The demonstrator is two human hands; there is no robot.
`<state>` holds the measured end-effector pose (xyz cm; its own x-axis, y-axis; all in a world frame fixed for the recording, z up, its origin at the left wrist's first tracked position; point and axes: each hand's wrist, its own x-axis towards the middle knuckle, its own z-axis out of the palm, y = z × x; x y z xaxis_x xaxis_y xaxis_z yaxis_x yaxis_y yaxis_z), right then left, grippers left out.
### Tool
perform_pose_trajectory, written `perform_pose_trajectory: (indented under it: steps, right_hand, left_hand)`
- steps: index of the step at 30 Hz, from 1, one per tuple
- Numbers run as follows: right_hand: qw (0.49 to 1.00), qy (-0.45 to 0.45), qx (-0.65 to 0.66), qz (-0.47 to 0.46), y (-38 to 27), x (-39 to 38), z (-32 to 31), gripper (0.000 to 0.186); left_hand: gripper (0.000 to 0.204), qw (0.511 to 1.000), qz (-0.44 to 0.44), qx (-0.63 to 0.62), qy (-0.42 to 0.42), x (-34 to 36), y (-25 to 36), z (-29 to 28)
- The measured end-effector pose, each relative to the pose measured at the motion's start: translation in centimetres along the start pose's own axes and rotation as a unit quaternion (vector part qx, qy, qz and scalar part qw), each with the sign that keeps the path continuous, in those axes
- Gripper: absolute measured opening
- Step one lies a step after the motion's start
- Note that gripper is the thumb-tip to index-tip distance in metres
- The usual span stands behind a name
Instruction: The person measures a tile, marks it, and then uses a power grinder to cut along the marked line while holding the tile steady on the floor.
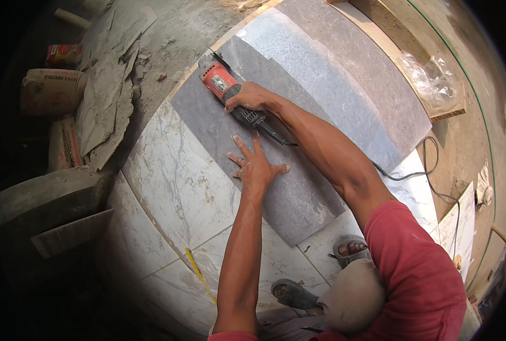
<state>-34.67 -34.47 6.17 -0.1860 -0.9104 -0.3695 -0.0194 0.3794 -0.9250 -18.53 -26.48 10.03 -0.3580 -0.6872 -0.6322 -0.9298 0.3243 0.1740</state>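
Your right hand (250,98) is wrapped around the body of the red-and-black grinder (219,80), with the fingers closed on it behind the red section. The grinder lies at the far left part of the grey tile (290,210), its head at the tile's edge and pointing away from you. Whether the disc touches the tile cannot be told from this angle.

Your left hand (256,167) holds no object. It is open, fingers spread, and rests on the grey tile nearer to you than the grinder.

The cord (403,178) leaves the rear of the grinder, passes under your right forearm and loops on the right.

The grey tile lies over white marbled tiles (176,170). Beside it, on your right, lies a second grey tile (321,65) with a pale bluish band. A clear plastic bag (432,85) is located beyond its right edge. A yellow strip (199,273) lies to the left of your left forearm. Sacks (53,91) stand at the far left, near broken slabs (108,94).
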Motion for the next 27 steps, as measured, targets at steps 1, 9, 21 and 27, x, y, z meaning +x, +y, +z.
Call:
perform_pose_trajectory:
  steps: [1,9,21,27]
  right_hand:
    - [1.0,-0.002,-0.004,0.001,0.1,0.0,-0.1,0.043]
    - [1.0,-0.005,0.009,-0.007,0.7,-0.2,0.1,0.04]
    - [1.0,-0.008,-0.011,-0.003,1.1,-0.7,0.0,0.04]
    - [1.0,0.01,0.016,0.0,1.0,-1.4,0.3,0.044]
  left_hand:
    - [0.131,1.0,0.001,0.001,0.0,0.0,0.0,0.0]
    - [0.13,1.0,0.003,-0.003,0.002,0.1,0.1,0.2]
    - [0.128,1.0,0.004,0.014,0.001,-0.1,0.0,0.2]
    - [0.125,1.0,0.004,0.021,0.006,0.0,-0.2,0.3]
